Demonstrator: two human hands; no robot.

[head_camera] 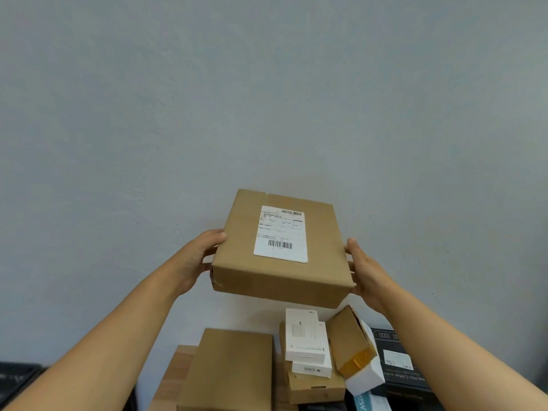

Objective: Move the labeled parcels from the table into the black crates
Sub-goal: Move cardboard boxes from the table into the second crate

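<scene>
At the lower left corner of the frame we see the dark edge of a black crate (pixel 17 381), partly cut off. Moving right, our left hand (pixel 197 258) grips the left side of a brown cardboard parcel (pixel 281 280), thumb on the top edge and fingers curled underneath. We hold the parcel in the air at the centre of the frame, against a pale grey wall (pixel 267 99), with its white shipping label (pixel 280 234) and barcodes facing up. Below it, at the bottom centre, a flat brown box (pixel 231 369) lies on a wooden table (pixel 175 372). Right of that, small white boxes (pixel 307 342) are stacked on another brown box (pixel 315 388), and a tilted brown carton (pixel 348 339) leans beside a black printed box (pixel 397 363). Our right hand (pixel 366 272) clasps the parcel's right side, thumb up along the edge, fingers hidden behind it.
</scene>
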